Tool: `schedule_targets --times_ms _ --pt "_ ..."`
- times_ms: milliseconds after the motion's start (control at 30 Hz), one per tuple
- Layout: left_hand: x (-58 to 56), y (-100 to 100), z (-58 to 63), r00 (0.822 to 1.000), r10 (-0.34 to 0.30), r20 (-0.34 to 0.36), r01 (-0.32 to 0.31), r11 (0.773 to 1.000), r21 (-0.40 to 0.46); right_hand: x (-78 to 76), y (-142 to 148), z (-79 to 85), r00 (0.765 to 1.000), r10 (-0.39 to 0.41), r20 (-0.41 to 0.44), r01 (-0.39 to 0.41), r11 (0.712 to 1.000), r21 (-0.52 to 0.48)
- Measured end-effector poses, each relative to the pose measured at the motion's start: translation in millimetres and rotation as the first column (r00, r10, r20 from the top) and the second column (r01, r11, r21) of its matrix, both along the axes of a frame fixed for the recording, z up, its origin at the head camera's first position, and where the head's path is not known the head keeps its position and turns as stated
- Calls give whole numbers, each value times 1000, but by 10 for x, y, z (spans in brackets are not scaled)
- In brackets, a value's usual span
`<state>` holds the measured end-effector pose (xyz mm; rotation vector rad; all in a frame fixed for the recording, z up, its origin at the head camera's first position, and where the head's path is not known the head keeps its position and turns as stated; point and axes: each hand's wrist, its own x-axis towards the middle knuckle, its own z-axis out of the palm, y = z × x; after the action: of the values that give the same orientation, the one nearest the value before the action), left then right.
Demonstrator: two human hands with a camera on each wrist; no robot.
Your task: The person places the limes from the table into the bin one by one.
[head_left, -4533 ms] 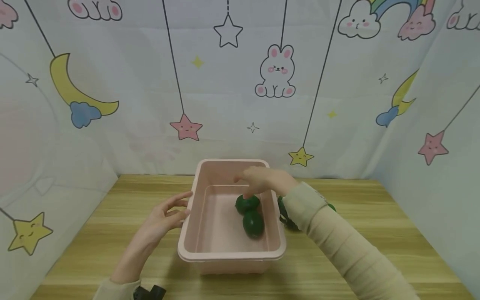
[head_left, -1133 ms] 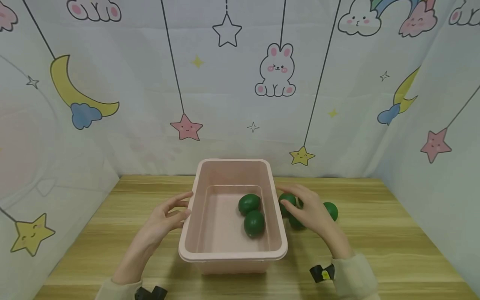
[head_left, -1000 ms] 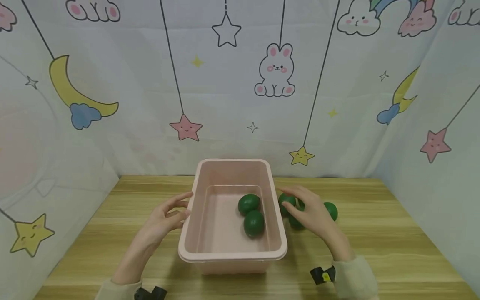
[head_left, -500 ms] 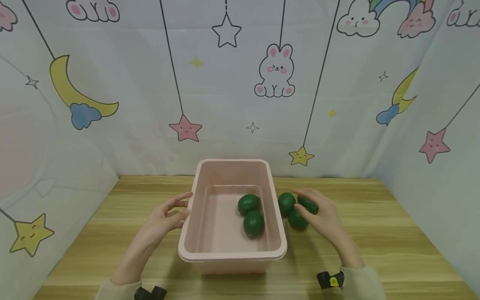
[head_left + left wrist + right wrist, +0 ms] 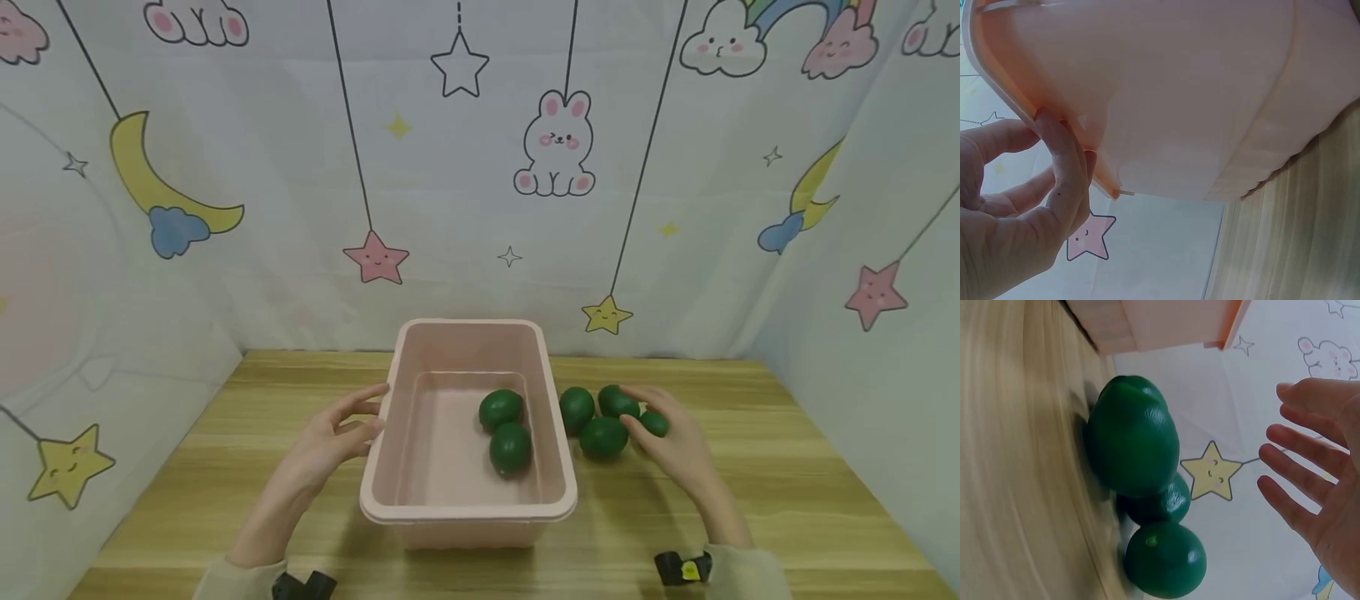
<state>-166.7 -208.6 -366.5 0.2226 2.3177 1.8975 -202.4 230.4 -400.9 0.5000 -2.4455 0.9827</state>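
A pale pink plastic box [image 5: 442, 467] stands on the table with two dark green limes [image 5: 510, 448] in its right half. My left hand [image 5: 333, 433] touches the outside of the box's left rim with relaxed fingertips; in the left wrist view its fingers [image 5: 1066, 162] meet the underside of that rim. Several more limes [image 5: 603, 437] sit in a cluster just right of the box. Over the cluster's right side is my right hand [image 5: 678, 442], thumb and fingers apart. The right wrist view shows this hand [image 5: 1329, 462] holding nothing, apart from the limes [image 5: 1135, 447].
The wooden table [image 5: 300, 375] carries the box and limes. A white cloth backdrop [image 5: 465, 183] printed with stars, moons and rabbits hangs behind it and along both sides. A dark wrist device [image 5: 682, 568] is strapped at the right cuff.
My right hand, earlier inside the box above the limes there, has moved out and slid rightward over the loose limes, uncovering those nearest the box. My left hand has stayed at the rim.
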Motion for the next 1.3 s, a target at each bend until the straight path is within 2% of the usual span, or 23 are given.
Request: schedule_targets --times_ms 167,400,733,1033,1300 --pt "-8 9 -7 1000 -4 -3 4 1000 -3 30 87 -44 997 -49 55 48 999 13" --pt "-3 7 19 1000 -9 -2 9 1000 -3 -18 186 -107 995 -74 61 72 997 24" --pt "-8 15 21 1000 -7 -4 7 1000 -14 -9 382 -229 984 -97 152 104 994 -38" --pt "-23 25 15 1000 -16 -11 16 1000 -12 -100 492 -366 978 -96 184 108 992 -59" --pt "-21 2 16 1000 -18 -17 18 1000 -1 -166 559 -445 947 -93 308 112 993 -47"
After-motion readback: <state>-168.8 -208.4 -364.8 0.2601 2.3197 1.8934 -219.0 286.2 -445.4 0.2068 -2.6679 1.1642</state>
